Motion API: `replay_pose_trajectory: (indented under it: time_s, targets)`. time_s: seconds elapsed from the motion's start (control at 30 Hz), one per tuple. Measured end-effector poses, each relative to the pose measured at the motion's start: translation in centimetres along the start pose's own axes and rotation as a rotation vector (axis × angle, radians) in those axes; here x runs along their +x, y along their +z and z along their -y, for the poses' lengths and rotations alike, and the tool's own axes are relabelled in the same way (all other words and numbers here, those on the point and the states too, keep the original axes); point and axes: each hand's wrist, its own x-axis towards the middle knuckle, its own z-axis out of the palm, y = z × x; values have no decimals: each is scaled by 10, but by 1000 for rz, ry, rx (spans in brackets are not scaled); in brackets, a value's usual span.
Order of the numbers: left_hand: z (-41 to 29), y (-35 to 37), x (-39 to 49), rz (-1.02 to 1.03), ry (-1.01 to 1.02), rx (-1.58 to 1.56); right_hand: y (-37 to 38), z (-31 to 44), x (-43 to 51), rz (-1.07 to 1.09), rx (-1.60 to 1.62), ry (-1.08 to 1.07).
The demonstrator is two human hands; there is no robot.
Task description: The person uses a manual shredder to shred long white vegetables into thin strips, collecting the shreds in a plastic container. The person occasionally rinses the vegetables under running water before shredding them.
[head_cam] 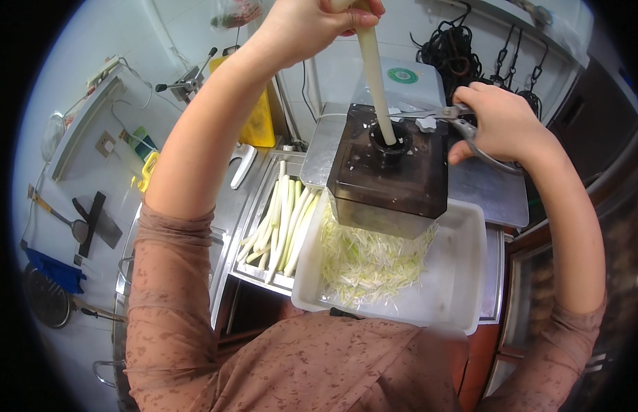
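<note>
My left hand [331,23] grips the upper part of a scallion stalk [373,72], whose lower end points into the round black feed opening [391,139] of a vegetable shredding machine [388,175]. In my right hand [496,123] is a pair of metal scissors [442,114]. Their open blades reach the stalk just above the feed opening. Pale green and white shreds [375,257] lie in a white plastic bin [465,268] below the machine's dark cover. Small white bits are scattered on that cover.
Whole trimmed scallion stalks [283,226] rest in a metal tray left of the bin. A yellow board [259,116] leans behind, near a white handled tool [243,165]. Dark cords [450,51] and metal hooks hang on the wall. A spatula [77,226] hangs at the left.
</note>
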Motion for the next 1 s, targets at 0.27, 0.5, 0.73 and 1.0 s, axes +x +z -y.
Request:
replay_pose_trajectory:
  time_s: [0.27, 0.5, 0.73, 1.0]
  targets:
    - [3, 24, -15, 23, 57, 181, 13, 19, 13, 187, -102, -30]
    - [7, 27, -19, 64, 51, 219, -14, -13, -13, -5, -55, 59]
    - [23, 53, -25, 130, -47, 80, 1, 21, 14, 56, -51, -14]
    - [50, 73, -57, 153, -203, -29, 30, -12, -13, -6, -99, -95]
